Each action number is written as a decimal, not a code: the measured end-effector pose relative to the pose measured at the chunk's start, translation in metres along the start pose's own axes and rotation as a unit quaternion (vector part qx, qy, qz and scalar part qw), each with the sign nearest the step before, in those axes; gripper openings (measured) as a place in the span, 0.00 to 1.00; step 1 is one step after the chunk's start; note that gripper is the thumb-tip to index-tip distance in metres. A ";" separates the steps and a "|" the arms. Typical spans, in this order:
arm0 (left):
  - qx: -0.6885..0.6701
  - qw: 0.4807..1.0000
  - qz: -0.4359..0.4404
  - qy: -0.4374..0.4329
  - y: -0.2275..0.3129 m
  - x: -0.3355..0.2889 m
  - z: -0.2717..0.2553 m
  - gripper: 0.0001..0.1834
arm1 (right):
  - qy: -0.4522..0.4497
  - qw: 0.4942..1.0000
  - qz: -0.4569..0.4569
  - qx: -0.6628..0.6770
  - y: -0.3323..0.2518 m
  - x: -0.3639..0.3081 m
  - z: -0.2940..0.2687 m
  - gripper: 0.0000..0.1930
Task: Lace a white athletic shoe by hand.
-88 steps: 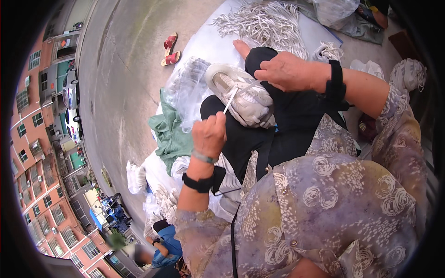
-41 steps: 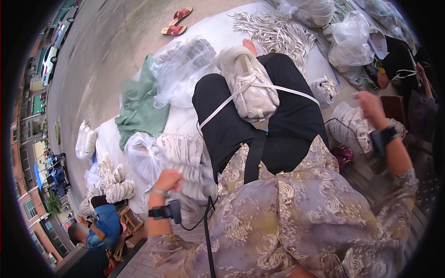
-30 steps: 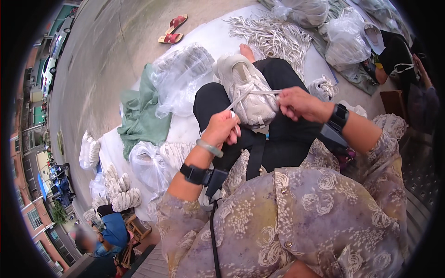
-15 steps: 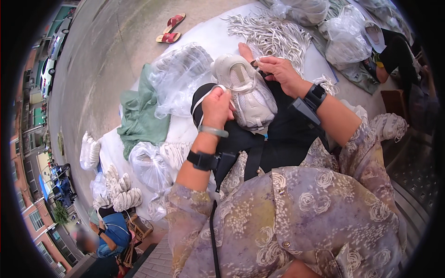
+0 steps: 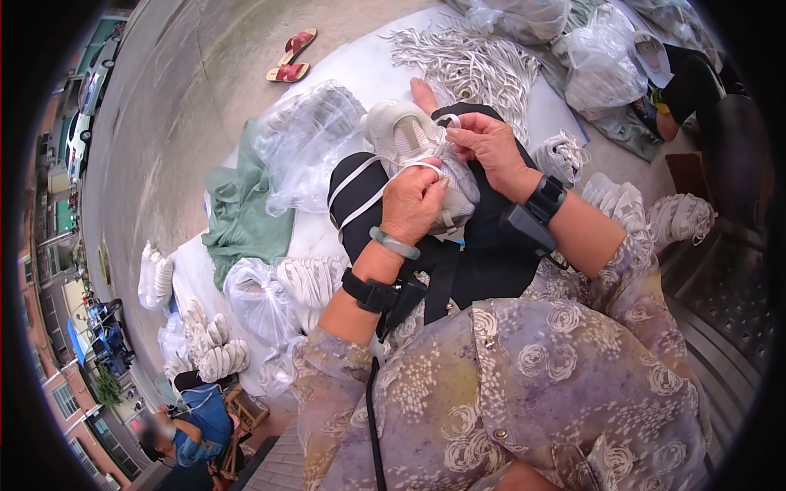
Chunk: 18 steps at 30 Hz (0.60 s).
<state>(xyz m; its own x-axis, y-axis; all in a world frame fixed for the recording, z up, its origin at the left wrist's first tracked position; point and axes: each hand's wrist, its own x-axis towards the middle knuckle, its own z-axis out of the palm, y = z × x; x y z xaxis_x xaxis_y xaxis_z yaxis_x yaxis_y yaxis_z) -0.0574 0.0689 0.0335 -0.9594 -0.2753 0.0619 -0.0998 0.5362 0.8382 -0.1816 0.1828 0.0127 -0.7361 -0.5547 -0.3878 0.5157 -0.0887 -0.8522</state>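
Note:
A pale, off-white sneaker (image 5: 391,123) rests on my lap between my knees, its laces partly through the eyelets. Over the near side of its opening, my left hand (image 5: 413,200) is closed in a pinch on a white shoelace (image 5: 358,206), whose loose part trails across my left knee. At the right edge of the shoe, my right hand (image 5: 489,150) pinches white lace close to the eyelets. The two hands are near each other, and they hide part of the tongue and the side of the shoe.
A heap of white laces (image 5: 483,69) lies on the white sheet ahead. Bagged shoes (image 5: 307,135) and a green cloth (image 5: 250,196) are to the left. Stacked sneakers (image 5: 679,219) stand at right. Red sandals (image 5: 288,72) lie beyond the sheet. Other people sit lower left and upper right.
My left hand has moved right and onto the shoe, closer to my right hand. The right hand has come slightly down. The lace now stretches over my left knee in longer strands.

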 end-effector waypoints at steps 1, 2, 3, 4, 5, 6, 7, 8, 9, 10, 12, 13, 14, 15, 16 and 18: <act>0.001 1.000 0.004 0.006 0.000 0.000 0.000 0.06 | -0.003 1.000 -0.018 0.000 0.001 0.000 0.000 0.06; 0.002 1.000 0.008 0.012 0.000 -0.001 0.001 0.06 | -0.002 1.000 -0.017 0.001 0.002 0.000 0.000 0.06; 0.002 1.000 0.008 0.010 0.000 -0.001 0.001 0.06 | -0.018 0.999 -0.040 -0.013 0.003 0.000 0.000 0.06; -0.003 1.000 0.009 0.015 0.000 -0.001 0.002 0.05 | -0.030 0.997 -0.060 -0.032 0.004 0.001 0.000 0.05; -0.005 1.000 0.007 0.018 0.000 -0.001 0.002 0.05 | -0.033 0.997 -0.062 -0.028 0.006 0.001 0.001 0.05; -0.008 1.000 0.009 0.019 0.000 -0.001 0.003 0.05 | -0.036 0.994 -0.087 -0.049 0.007 0.001 0.000 0.05; -0.008 1.000 0.007 0.019 0.000 -0.001 0.003 0.05 | -0.035 0.991 -0.107 -0.074 0.008 0.002 0.000 0.05; -0.009 1.000 0.004 0.018 0.000 -0.001 0.003 0.05 | -0.038 0.991 -0.111 -0.070 0.009 0.002 0.000 0.05; -0.010 1.000 0.004 0.018 0.000 -0.001 0.003 0.05 | -0.037 0.990 -0.117 -0.075 0.010 0.003 -0.001 0.05; -0.009 1.000 0.007 0.018 0.000 -0.001 0.003 0.05 | -0.035 0.988 -0.126 -0.081 0.011 0.004 -0.002 0.05; -0.008 1.000 0.009 0.018 0.000 -0.001 0.003 0.05 | -0.033 0.988 -0.124 -0.082 0.013 0.005 -0.002 0.05; -0.008 1.000 0.010 0.019 0.000 -0.001 0.003 0.05 | -0.030 0.988 -0.126 -0.084 0.013 0.006 -0.003 0.05; -0.006 1.000 0.010 0.020 0.000 -0.001 0.003 0.05 | -0.029 0.988 -0.125 -0.084 0.013 0.006 -0.003 0.05; -0.009 1.000 0.011 0.021 0.000 -0.001 0.003 0.05 | -0.025 0.985 -0.133 -0.106 0.013 0.006 -0.003 0.06; -0.008 1.000 0.009 0.020 0.000 -0.001 0.004 0.05 | -0.022 0.982 -0.141 -0.127 0.013 0.006 -0.003 0.06; -0.007 1.000 0.008 0.018 0.000 -0.001 0.004 0.05 | -0.022 0.981 -0.142 -0.131 0.012 0.006 -0.002 0.06</act>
<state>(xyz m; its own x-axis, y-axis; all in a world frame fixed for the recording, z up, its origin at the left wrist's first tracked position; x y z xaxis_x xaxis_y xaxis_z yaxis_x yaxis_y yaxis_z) -0.0570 0.0723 0.0313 -0.9505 -0.2962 0.0945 -0.0812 0.5300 0.8441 -0.1805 0.1806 -0.0008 -0.8105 -0.5750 -0.1118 0.1585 -0.0316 -0.9868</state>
